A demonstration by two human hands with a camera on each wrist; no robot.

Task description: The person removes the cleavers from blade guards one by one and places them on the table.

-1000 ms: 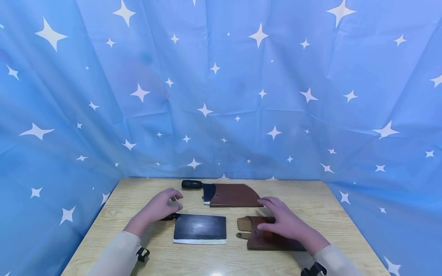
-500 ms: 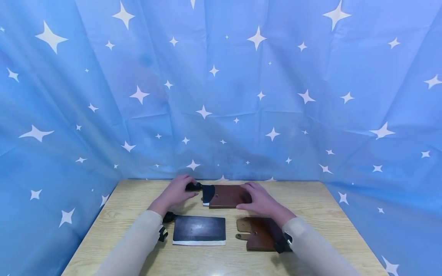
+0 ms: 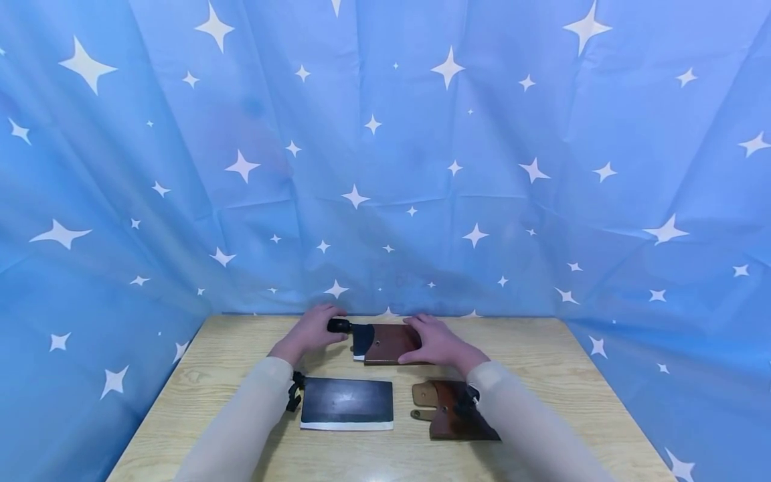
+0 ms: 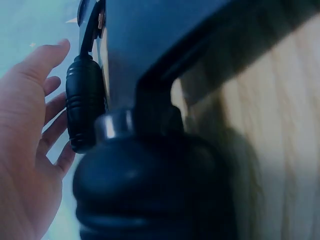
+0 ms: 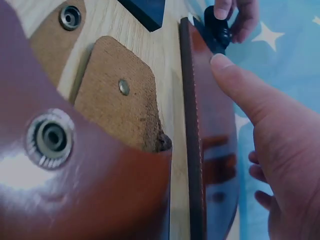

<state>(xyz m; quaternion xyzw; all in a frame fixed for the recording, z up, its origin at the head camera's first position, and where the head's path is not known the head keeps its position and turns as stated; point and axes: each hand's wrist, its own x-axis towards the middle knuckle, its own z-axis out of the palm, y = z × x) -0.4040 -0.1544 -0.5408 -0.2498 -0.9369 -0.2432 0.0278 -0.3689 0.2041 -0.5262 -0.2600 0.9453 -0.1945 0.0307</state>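
Note:
At the back of the table lies a cleaver in a brown leather sheath [image 3: 390, 343], its black handle [image 3: 339, 326] pointing left. My left hand [image 3: 308, 333] is spread around that handle, thumb in front and fingers behind; in the left wrist view the fingers run alongside the handle [image 4: 85, 102] without curling tight. Over the right part of the sheath lies my right hand [image 3: 440, 345], its thumb by the front face and fingers past the far edge. A bare cleaver [image 3: 347, 402] with a dark blade lies in front, below my left wrist.
A second brown sheath [image 3: 450, 416], with a tan flap and snap strap, lies front right under my right forearm. The wooden table [image 3: 361, 458] ends at a blue star-patterned cloth [image 3: 385, 167] behind and at both sides.
Both hands have moved to the far cleaver: the left forward and right to its handle, the right forward and left onto its sheath. The cleavers and sheaths have stayed in place.

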